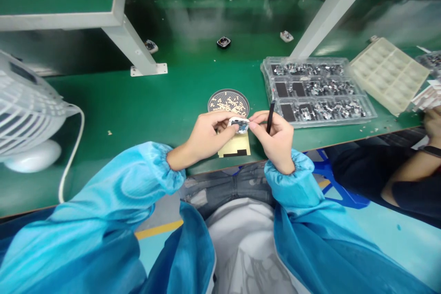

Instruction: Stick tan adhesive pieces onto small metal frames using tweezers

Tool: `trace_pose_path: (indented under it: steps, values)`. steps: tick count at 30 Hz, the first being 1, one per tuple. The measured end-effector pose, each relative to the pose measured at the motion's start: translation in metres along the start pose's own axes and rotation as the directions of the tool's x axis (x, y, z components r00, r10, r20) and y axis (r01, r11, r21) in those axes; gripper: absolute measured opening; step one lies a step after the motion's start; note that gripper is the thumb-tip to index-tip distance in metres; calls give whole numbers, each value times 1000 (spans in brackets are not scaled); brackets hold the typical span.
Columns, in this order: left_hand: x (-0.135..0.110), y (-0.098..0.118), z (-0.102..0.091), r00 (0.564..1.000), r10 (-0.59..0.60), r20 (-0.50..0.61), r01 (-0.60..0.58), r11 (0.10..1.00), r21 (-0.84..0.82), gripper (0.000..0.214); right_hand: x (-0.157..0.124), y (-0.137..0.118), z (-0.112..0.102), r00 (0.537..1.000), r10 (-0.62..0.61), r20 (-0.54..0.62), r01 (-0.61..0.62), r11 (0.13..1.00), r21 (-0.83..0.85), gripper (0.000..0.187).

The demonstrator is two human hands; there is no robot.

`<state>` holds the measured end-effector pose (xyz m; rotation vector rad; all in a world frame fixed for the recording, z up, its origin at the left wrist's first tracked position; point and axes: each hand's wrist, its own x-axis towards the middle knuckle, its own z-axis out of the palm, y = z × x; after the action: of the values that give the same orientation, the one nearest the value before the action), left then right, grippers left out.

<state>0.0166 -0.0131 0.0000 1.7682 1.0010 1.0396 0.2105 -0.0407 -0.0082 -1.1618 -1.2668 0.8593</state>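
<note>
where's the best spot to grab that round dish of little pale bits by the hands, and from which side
Probably the raised dark rim of the round dish, from its far side or from above. It lies flat on the green bench and is shallow, so only the rim offers a grip. The near edge sits behind the left hand and right hand, which pinch a small part.

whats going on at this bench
A person in a blue smock holds a small round part between the fingers of both hands over the green bench. The left hand pinches it from the left; the right hand also grips a thin black tool. Just behind sit a round dish of small pieces and clear trays of metal parts. A co-worker's arm shows at the right.
</note>
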Motion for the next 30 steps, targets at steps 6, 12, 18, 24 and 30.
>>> trace_pose_path:
  steps: [6,12,18,24,30]
  values:
    - [-1,2,-4,967,250,49,-255,939,233,22,-3,2,-2,989,-142,-41,142,990,-2,11]
    - [-2,2,-6,954,291,75,-300,912,280,22,-8,5,-1,964,-258,62,265,928,-263,12]
    - [-2,0,-5,957,283,72,-291,908,300,21,-8,12,0,901,-426,89,433,859,-275,12]
    - [-3,-1,-4,967,248,64,-256,915,313,23,-8,15,-1,907,-391,157,422,845,-330,10]
    - [3,0,-8,984,177,-23,-162,940,301,23,-1,14,-1,906,-340,250,400,882,-250,10]
